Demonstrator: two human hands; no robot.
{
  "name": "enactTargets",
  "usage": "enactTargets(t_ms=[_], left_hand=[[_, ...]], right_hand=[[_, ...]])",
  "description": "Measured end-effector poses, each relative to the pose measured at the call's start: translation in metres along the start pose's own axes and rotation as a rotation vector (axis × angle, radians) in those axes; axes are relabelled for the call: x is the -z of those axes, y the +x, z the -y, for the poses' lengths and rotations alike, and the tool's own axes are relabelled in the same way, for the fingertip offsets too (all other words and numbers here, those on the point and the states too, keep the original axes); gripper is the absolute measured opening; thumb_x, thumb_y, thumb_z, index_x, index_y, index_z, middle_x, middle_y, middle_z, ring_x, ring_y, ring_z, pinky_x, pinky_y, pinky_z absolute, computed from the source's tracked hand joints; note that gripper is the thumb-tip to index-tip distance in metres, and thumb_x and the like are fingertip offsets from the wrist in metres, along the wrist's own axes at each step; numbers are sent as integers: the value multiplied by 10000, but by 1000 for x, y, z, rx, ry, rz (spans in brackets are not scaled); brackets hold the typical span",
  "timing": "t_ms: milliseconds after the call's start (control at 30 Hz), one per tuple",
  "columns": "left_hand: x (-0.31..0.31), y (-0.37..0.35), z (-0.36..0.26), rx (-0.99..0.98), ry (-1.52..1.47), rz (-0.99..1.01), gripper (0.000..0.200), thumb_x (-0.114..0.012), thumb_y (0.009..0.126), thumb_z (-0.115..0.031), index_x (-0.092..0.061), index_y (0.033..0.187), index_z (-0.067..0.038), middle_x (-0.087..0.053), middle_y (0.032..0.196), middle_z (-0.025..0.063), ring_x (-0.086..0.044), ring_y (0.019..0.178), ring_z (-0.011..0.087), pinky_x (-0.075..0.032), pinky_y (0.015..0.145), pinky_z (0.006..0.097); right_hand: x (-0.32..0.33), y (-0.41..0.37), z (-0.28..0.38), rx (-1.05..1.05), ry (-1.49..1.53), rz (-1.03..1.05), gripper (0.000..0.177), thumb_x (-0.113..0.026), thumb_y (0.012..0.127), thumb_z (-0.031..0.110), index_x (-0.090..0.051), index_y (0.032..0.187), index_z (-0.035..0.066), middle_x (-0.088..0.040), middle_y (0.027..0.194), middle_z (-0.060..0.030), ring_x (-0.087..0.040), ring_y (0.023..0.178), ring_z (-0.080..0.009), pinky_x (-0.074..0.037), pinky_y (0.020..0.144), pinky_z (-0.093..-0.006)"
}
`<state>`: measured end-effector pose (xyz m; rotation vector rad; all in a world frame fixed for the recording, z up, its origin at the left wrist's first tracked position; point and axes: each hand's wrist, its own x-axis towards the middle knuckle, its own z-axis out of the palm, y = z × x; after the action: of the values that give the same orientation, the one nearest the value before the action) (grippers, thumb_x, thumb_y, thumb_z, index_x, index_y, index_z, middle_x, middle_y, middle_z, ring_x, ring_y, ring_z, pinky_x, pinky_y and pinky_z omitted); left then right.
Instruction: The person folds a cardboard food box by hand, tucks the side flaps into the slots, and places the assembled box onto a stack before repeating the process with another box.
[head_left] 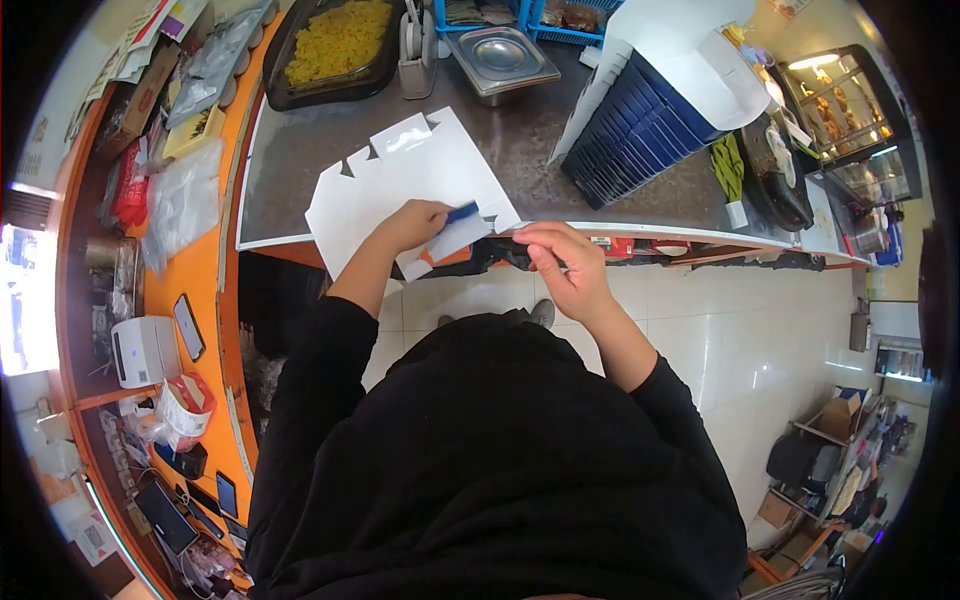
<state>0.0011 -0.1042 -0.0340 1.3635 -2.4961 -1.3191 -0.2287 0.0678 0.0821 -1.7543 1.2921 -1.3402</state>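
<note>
- two grips meet on one white carton (400, 170), which lies flat at the near edge of the desk (520, 140), about 12 o'clock from the body.
- left grip (415, 225) is curled and pressed down on a blue-faced flap (462, 212); it likely pins the sheet so it won't slide.
- right grip (565, 265), at 1 o'clock, pinches the carton's near corner between thumb and forefinger, seemingly to steady that edge.
- the sheet overhangs the edge, so the flap looks free to bend.
- blue stack (640, 120) of flat cartons leans at 1 o'clock, probably kept within reach.
- desk is dull steel; food tray (335, 45) and pan (500, 55) sit at 12.
- cluttered orange shelf (195, 270) at 9; white tiled floor (760, 330) at 3.
</note>
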Motion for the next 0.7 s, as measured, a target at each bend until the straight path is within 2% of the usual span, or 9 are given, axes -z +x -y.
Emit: enactTargets(t_ms=[100, 200, 300, 333, 367, 433, 533, 633, 700], left_hand=[[-6, 3, 22, 42, -340, -184, 213, -618, 902, -176, -679, 1005, 1, -687, 1015, 91, -674, 887, 220, -516, 822, 318], [-1, -7, 28, 62, -1199, -335, 151, -563, 944, -146, -669, 965, -40, -666, 904, 47, -628, 898, 149, -491, 821, 290], [-24, 2, 56, -246, -593, -414, 129, -586, 930, -135, -656, 932, -27, -666, 930, 47, -612, 826, 152, -492, 767, 284], [-27, -10, 32, -145, -518, -358, 156, -655, 893, -183, -655, 935, -33, -662, 955, 58, -621, 869, 169, -494, 799, 300], [-29, -20, 13, -227, -236, -415, 238, -733, 821, -238, -659, 941, -46, -668, 983, 90, -641, 897, 230, -500, 808, 329], [-27, -36, -14, -286, 91, -383, 304, -772, 778, -241, -670, 989, -47, -670, 1030, 120, -648, 927, 269, -495, 833, 332], [-23, -28, -12, -147, 28, -270, 266, -739, 806, -244, -675, 970, -45, -669, 1003, 128, -652, 884, 297, -503, 793, 348], [-17, -16, 7, -234, -64, -316, 261, -699, 829, -257, -665, 976, -45, -667, 905, 143, -656, 774, 296, -510, 747, 368], [-15, -14, 16, -152, -130, -301, 231, -658, 877, -250, -663, 966, -37, -664, 854, 107, -636, 734, 238, -497, 709, 334]], right_hand=[[-10, -1, -1, -162, 91, -94, 162, -572, 936, 61, -674, 1049, 7, -669, 1031, -118, -637, 853, -166, -508, 757, -282], [-21, 5, -13, -89, -55, -248, 187, -546, 960, 76, -662, 1086, 2, -652, 1034, -104, -613, 852, -125, -494, 762, -267], [-37, 9, -30, -205, 175, -305, 205, -529, 972, 88, -654, 1114, 9, -629, 1049, -88, -602, 839, -111, -489, 759, -252], [-41, 11, -26, -206, 222, -293, 205, -523, 977, 91, -654, 1117, 15, -611, 1067, -71, -596, 828, -104, -487, 759, -243], [-44, 13, -25, -200, 227, -278, 211, -520, 982, 99, -648, 1126, 11, -601, 1093, -74, -591, 849, -110, -485, 771, -246], [-51, 14, -24, -194, 235, -257, 224, -514, 992, 116, -636, 1144, 5, -581, 1145, -78, -580, 891, -122, -480, 794, -253], [-54, 10, -15, -193, 229, -250, 221, -521, 989, 115, -637, 1143, 8, -582, 1155, -79, -581, 892, -123, -483, 785, -256], [-57, 1, -19, -253, 299, -289, 216, -523, 987, 114, -640, 1138, 13, -587, 1148, -71, -573, 894, -113, -481, 783, -253], [-61, -2, -27, -240, 170, -289, 219, -538, 977, 113, -636, 1144, 13, -592, 1161, -84, -591, 911, -131, -486, 793, -258]])
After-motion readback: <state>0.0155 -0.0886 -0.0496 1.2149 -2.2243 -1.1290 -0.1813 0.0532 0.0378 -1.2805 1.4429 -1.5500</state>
